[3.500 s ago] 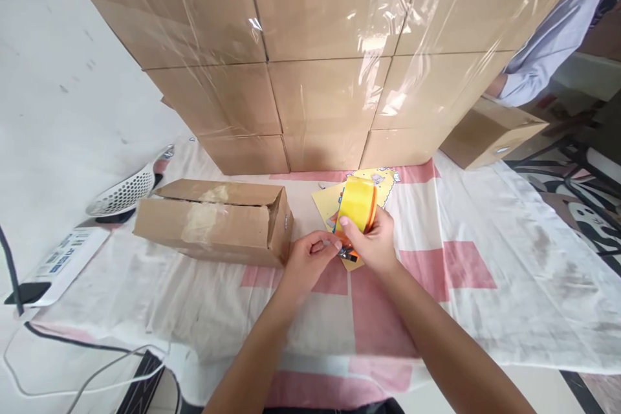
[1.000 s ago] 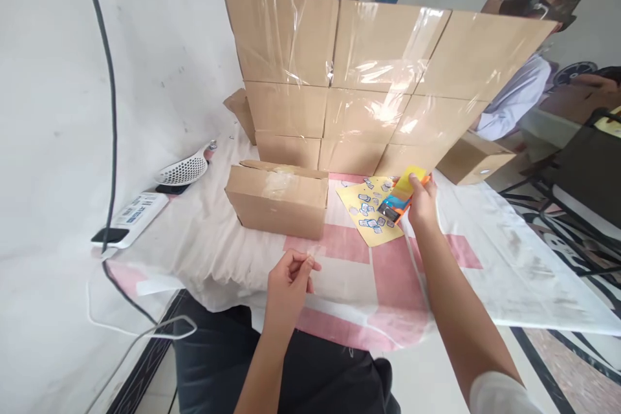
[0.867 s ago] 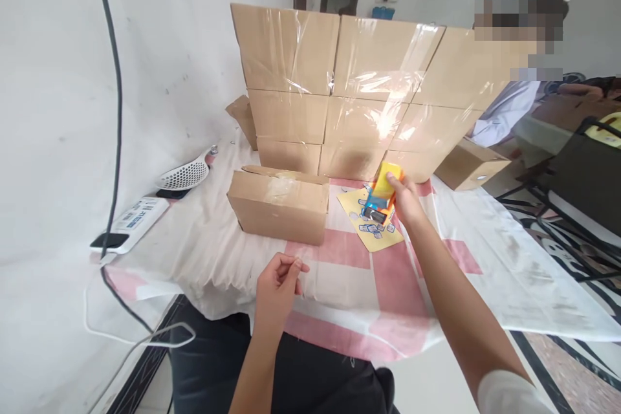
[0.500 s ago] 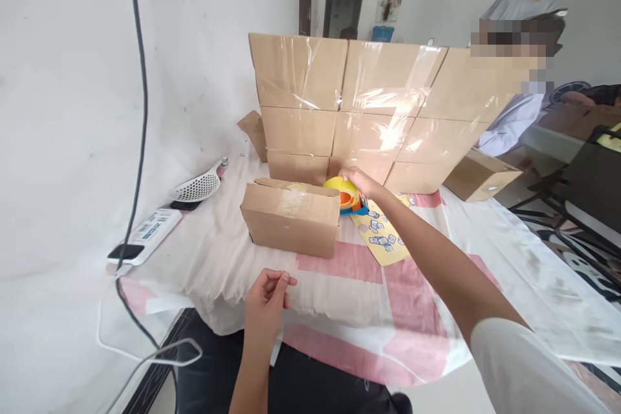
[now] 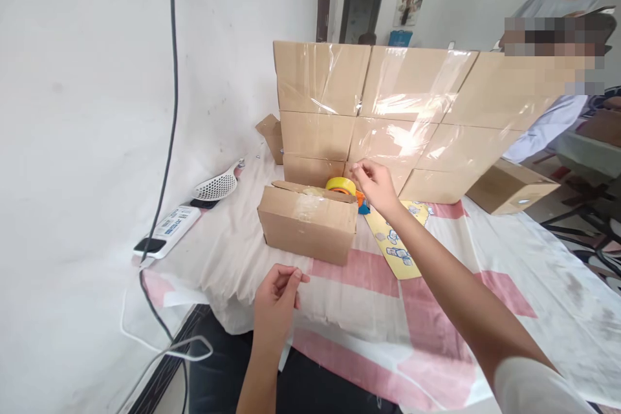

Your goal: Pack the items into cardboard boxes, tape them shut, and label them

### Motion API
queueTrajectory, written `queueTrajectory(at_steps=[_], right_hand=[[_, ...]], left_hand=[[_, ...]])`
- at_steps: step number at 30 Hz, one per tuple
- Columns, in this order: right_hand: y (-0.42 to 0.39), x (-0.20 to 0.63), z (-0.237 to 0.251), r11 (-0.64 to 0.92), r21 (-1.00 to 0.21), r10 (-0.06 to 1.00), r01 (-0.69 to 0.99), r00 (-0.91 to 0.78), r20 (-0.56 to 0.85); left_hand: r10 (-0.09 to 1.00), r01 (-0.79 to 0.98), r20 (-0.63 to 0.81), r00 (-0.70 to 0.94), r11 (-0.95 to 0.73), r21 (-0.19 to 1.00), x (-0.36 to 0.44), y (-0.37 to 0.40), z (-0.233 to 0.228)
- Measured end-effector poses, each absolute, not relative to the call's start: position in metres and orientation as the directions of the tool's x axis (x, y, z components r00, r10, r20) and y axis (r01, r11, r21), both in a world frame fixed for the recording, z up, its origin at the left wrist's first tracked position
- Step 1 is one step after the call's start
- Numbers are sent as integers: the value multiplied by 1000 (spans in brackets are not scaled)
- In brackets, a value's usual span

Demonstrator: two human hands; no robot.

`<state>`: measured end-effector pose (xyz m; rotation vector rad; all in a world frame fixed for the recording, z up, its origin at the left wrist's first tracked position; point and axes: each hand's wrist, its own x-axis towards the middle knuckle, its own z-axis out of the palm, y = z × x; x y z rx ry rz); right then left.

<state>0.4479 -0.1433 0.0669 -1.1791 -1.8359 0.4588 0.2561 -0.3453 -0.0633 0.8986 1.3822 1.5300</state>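
Just above the tabletop, one right hand (image 5: 377,186), fingers loosely bent and let go, just beside the tape dispenser (image 5: 341,184). One left hand (image 5: 275,294), thumb and forefinger pinched together before the near box; whether anything thin sits between them cannot be told. Tape dispenser: yellow roll, orange and blue body, standing behind the cardboard box (image 5: 305,226) and partly hidden by it. Cardboard box: brown, a patch of clear tape over its upper edge, one top flap slightly raised. Yellow sheet (image 5: 400,262), printed with figures, flat, partly under the right forearm. Stack of cartons (image 5: 320,81), under glossy clear wrap, rising behind. Tablecloth (image 5: 228,278), white and pink, creased. At left, white perforated scoop (image 5: 216,186); dark cable (image 5: 172,77) against the wall. At far right, another carton (image 5: 509,186), near a person's pale sleeve (image 5: 550,129).
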Motion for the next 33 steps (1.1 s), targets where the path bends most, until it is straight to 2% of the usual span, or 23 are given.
queueTrajectory(at_steps=[3,5,9,12,14,15,17,19,21,24,26,27,29,30,33], right_hand=[[-203,445,91,690,-592,704,415,-572,420],[-233,438,101,783,-498,576,373,-738,351],[-254,424,111,850,-440,445,288,-840,311],[-251,419,118,906,-294,398,303,-846,355],[-244,418,126,907,-218,421,360,-800,428],[-240,418,132,886,-243,464,396,-749,473],[-226,419,142,794,-385,608,470,-607,512],[-207,418,149,666,-542,744,512,-514,428],[-186,412,147,564,-615,811,551,-508,289],[-162,399,130,545,-589,803,597,-573,163],[-153,390,118,591,-530,771,608,-618,150],[-151,387,112,615,-504,754,606,-638,153],[-148,382,105,647,-460,734,608,-660,160],[-146,380,102,654,-440,732,615,-662,163],[-139,378,97,648,-404,743,645,-652,151]], left_hand=[[933,-75,42,-357,-73,994,261,-343,-38],[941,-29,106,-323,-121,992,268,-342,-18],[943,-12,167,-287,-178,984,274,-338,19],[954,-55,65,-292,-84,995,258,-333,29],[910,-72,-19,-413,-12,997,236,-332,26],[856,-71,-44,-515,8,997,223,-332,22],[719,-40,-35,-694,9,999,200,-334,12],[624,34,49,-780,-36,999,186,-336,4],[591,146,179,-786,-103,984,186,-333,3],[586,444,493,-643,-239,863,201,-316,8],[573,656,715,-400,-366,660,213,-299,9],[564,725,783,-264,-419,546,218,-290,8],[569,796,821,-53,-472,378,225,-275,1],[585,812,811,8,-477,336,228,-269,-4],[614,827,789,39,-463,319,235,-261,-22]])
